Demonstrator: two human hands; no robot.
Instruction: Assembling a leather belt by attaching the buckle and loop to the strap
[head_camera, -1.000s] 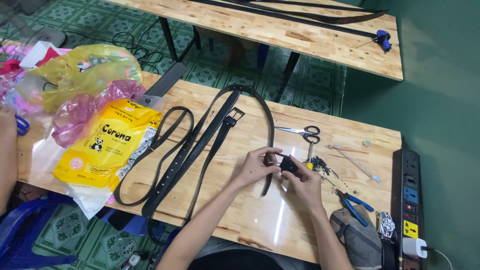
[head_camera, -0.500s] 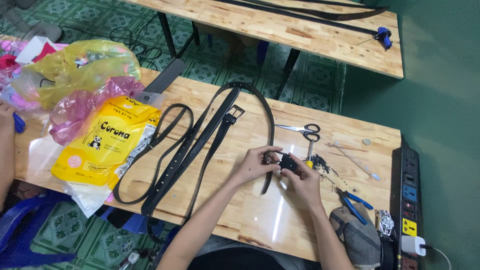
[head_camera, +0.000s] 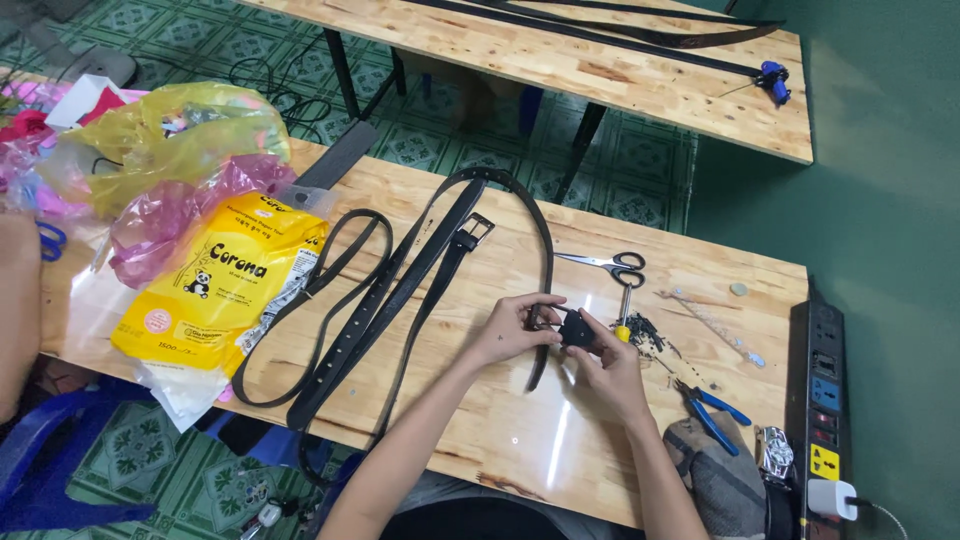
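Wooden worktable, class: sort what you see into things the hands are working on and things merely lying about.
In hand: left hand, right hand, black leather belt, small black buckle piece.

Lying about: steel scissors, blue-handled pliers, yellow printed bag, black power strip.

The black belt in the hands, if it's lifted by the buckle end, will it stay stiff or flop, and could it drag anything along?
The belt would likely flop: it already curves in a loose arc across the table. It probably drags rather than lifts clean, since its far run lies beside the other belts. The left hand and right hand hold its end.
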